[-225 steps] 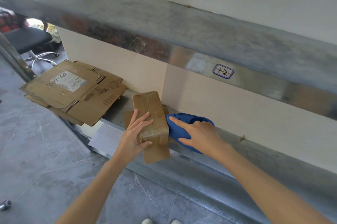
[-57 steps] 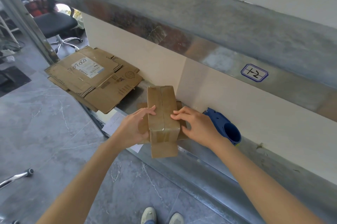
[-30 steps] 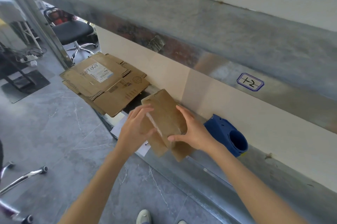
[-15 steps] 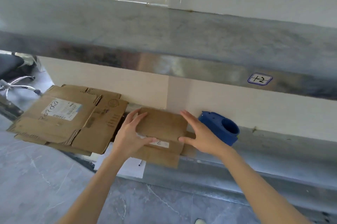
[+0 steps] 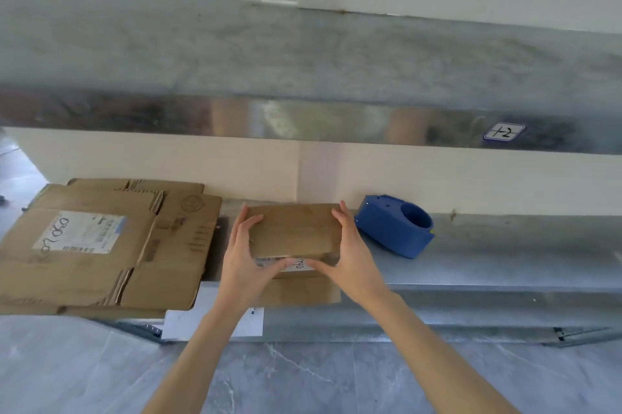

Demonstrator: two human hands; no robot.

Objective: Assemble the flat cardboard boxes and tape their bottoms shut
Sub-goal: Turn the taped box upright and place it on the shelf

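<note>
The long metal shelf (image 5: 505,265) carries all the work, and most of it is not yet done: at its left end a stack of flat boxes (image 5: 101,245) lies collapsed, overhanging the front edge, with none of them opened up or taped as far as can be seen. Just right of that stack sits the one piece that looks finished, a small box (image 5: 296,228) standing folded into shape, its upward face crossed lengthwise by a closed seam with what appears to be a glossy strip of tape over it, so its bottom is probably sealed. It rests on another flat piece (image 5: 303,290) of cardboard, which may be the next one to build. The blue tape dispenser (image 5: 393,228) lies set down just beside the small box on the right, touched by no one. The left hand (image 5: 242,265) and the right hand (image 5: 353,262) each have a grip on one end of the small box, fingers up the side and thumbs tucked along its near lower edge, clasping it between them. White paper (image 5: 188,322) pokes out underneath.
</note>
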